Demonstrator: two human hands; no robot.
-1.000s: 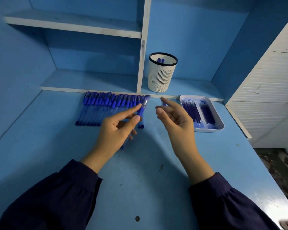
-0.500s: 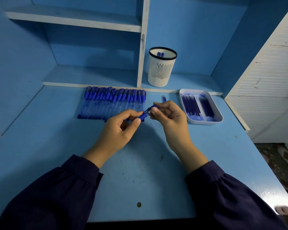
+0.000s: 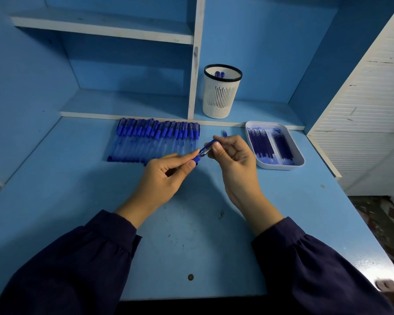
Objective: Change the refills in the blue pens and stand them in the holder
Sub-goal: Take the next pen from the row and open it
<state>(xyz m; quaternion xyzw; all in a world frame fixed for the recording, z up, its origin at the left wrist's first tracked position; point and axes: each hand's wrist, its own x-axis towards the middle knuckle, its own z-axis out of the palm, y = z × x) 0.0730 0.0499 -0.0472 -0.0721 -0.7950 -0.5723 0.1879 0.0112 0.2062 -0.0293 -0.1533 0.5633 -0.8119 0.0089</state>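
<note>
I hold one blue pen [image 3: 204, 151] between both hands above the desk. My left hand [image 3: 166, 177] pinches its lower end between thumb and forefinger. My right hand [image 3: 233, 155] grips the upper end, fingers curled round it. A row of several blue capped pens [image 3: 155, 139] lies side by side behind my left hand. The white mesh holder [image 3: 221, 98] with a black rim stands on the low shelf and has two blue pen tops showing inside. A white tray [image 3: 291, 163] to the right holds several blue refills [image 3: 261, 142].
A small blue piece [image 3: 224, 133] lies on the desk behind my right hand. White shelf boards and an upright divider [image 3: 195, 64] stand behind. A white slatted panel [image 3: 362, 121] borders the desk on the right. The desk's front edge is near my sleeves.
My right hand, apart from the pen one second ago, has closed onto its upper end. Both hands have lowered the pen toward me.
</note>
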